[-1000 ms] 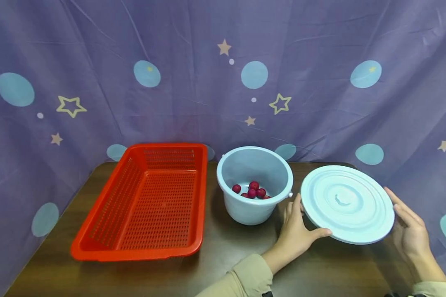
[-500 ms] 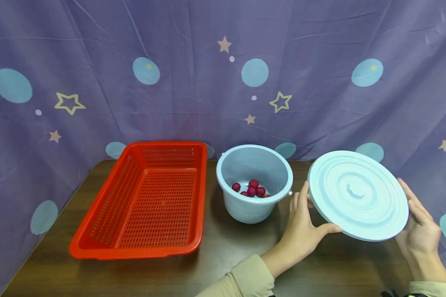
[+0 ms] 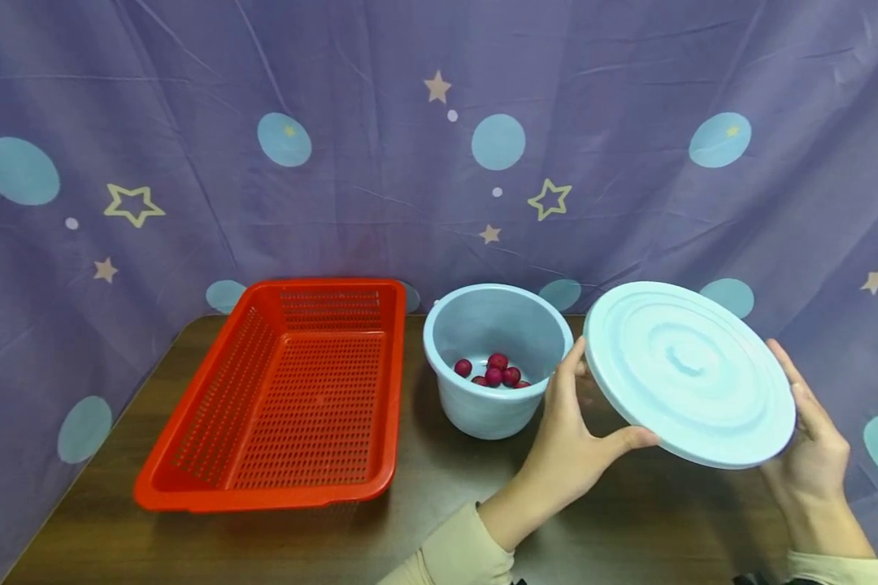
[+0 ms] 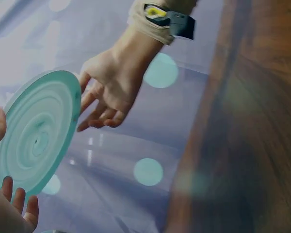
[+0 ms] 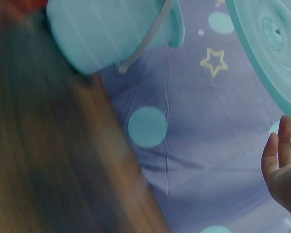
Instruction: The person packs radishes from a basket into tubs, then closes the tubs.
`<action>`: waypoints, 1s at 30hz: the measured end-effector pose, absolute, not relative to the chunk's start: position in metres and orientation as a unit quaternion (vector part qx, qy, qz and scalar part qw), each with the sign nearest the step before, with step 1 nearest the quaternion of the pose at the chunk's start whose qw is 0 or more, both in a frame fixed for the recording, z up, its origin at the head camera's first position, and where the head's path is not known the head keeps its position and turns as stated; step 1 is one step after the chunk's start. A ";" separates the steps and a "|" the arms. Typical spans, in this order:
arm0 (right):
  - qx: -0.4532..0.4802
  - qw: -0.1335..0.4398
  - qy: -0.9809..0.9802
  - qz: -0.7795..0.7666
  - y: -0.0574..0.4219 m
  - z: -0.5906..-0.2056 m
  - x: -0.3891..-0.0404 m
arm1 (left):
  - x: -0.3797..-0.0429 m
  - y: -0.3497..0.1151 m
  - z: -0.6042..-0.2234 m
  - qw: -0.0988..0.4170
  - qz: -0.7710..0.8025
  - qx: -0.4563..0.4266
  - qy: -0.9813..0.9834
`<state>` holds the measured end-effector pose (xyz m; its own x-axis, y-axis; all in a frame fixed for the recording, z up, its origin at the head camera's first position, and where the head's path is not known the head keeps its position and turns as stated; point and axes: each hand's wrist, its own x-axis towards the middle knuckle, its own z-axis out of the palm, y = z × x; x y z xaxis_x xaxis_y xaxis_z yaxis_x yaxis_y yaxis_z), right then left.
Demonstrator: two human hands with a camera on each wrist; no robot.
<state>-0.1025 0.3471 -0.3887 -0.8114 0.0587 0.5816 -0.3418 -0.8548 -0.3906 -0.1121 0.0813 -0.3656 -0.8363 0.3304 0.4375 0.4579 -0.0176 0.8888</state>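
Observation:
A pale blue, round ridged lid (image 3: pixel 691 374) is held tilted above the table, right of a light blue bucket (image 3: pixel 486 414). My left hand (image 3: pixel 567 443) grips the lid's left rim, thumb at the near edge and fingers at the far left. At the opposite rim, my right hand (image 3: pixel 812 455) holds it with fingers along the edge. The left wrist view shows the lid (image 4: pixel 39 131) between both hands. Inside the bucket lie several small dark red balls (image 3: pixel 493 376). The right wrist view catches the bucket's side (image 5: pixel 111 34) and its handle (image 5: pixel 148 36).
A red perforated basket (image 3: pixel 315 406) stands left of the bucket on the dark wooden table (image 3: pixel 439 528). Behind the table hangs a purple curtain (image 3: pixel 366 162) with stars and dots.
Both hands have raised the lid and tilted it more; it first went right, then shifted back left toward the bucket. Bucket and basket have stayed put.

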 end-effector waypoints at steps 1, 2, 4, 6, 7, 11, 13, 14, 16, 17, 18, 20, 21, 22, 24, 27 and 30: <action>0.286 0.119 -0.258 0.915 0.343 -0.387 -0.103 | -0.112 0.078 -0.364 0.054 -0.658 -0.289 -0.694; 0.290 0.120 -0.251 0.916 0.339 -0.386 -0.103 | -0.111 0.075 -0.363 0.058 -0.660 -0.296 -0.689; 0.303 0.121 -0.234 0.916 0.330 -0.384 -0.104 | -0.111 0.069 -0.360 0.062 -0.663 -0.305 -0.680; 0.313 0.123 -0.219 0.916 0.322 -0.381 -0.105 | -0.111 0.063 -0.357 0.055 -0.668 -0.304 -0.677; 0.318 0.121 -0.205 0.918 0.317 -0.380 -0.106 | -0.111 0.060 -0.357 0.052 -0.669 -0.302 -0.677; 0.325 0.124 -0.178 0.920 0.298 -0.377 -0.110 | -0.115 0.048 -0.357 0.033 -0.681 -0.287 -0.673; 0.323 0.134 -0.182 0.919 0.288 -0.375 -0.113 | -0.118 0.042 -0.357 0.038 -0.685 -0.288 -0.668; 0.322 0.140 -0.188 0.917 0.283 -0.375 -0.114 | -0.118 0.039 -0.356 0.043 -0.686 -0.291 -0.665; 0.310 0.153 -0.210 0.915 0.274 -0.374 -0.117 | -0.120 0.033 -0.354 0.055 -0.685 -0.300 -0.661; 0.301 0.163 -0.241 0.908 0.269 -0.374 -0.117 | -0.122 0.030 -0.353 0.063 -0.685 -0.303 -0.659; 0.295 0.167 -0.263 0.903 0.265 -0.374 -0.118 | -0.123 0.026 -0.352 0.070 -0.684 -0.305 -0.659; 0.276 0.183 -0.318 0.888 0.258 -0.374 -0.120 | -0.124 0.019 -0.350 0.081 -0.684 -0.302 -0.659; 0.266 0.191 -0.346 0.879 0.254 -0.374 -0.121 | -0.126 0.016 -0.349 0.087 -0.683 -0.297 -0.661; 0.256 0.199 -0.375 0.869 0.250 -0.374 -0.122 | -0.127 0.012 -0.348 0.094 -0.683 -0.289 -0.664; 0.237 0.211 -0.416 0.852 0.241 -0.374 -0.126 | -0.128 0.005 -0.347 0.107 -0.681 -0.266 -0.674; 0.203 0.225 -0.463 0.833 0.228 -0.374 -0.132 | -0.131 -0.005 -0.348 0.141 -0.676 -0.236 -0.684; 0.176 0.227 -0.494 0.821 0.217 -0.372 -0.138 | -0.134 -0.014 -0.349 0.176 -0.672 -0.213 -0.688</action>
